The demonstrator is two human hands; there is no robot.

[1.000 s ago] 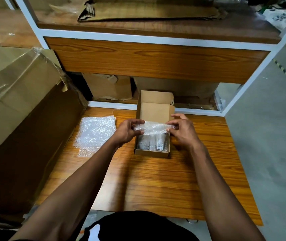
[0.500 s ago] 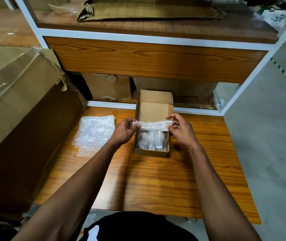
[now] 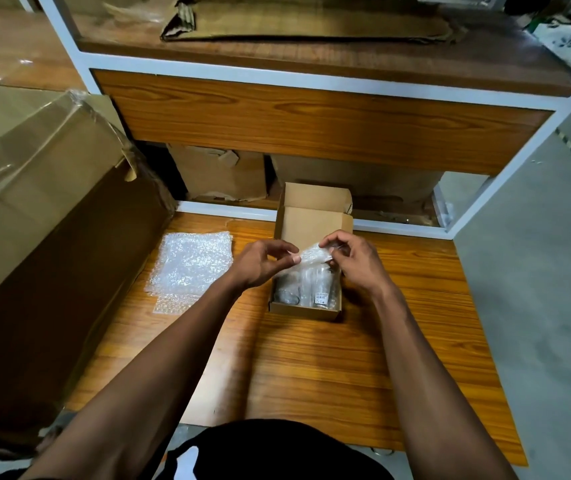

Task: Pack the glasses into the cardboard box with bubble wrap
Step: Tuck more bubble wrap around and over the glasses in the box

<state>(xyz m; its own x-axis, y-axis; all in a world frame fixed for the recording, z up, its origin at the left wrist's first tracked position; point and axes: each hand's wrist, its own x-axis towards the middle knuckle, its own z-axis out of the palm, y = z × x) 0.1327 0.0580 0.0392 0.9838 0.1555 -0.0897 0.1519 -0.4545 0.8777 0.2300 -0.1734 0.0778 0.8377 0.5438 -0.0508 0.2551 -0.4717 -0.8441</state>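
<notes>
L hand [image 3: 263,263] & R hand [image 3: 355,259] moved closer together over the box [image 3: 305,311]; bubble wrap strip [image 3: 313,256] went from stretched flat to bunched between them.

Warm, dim light is falling from above, arms [image 3: 159,368] are casting soft shadows on the table [image 3: 312,368], and wide-angle distortion is bending the blurred edges

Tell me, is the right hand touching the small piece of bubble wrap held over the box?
Touching. In the head view, the right hand pinches the bubble wrap piece between its fingertips.
</notes>
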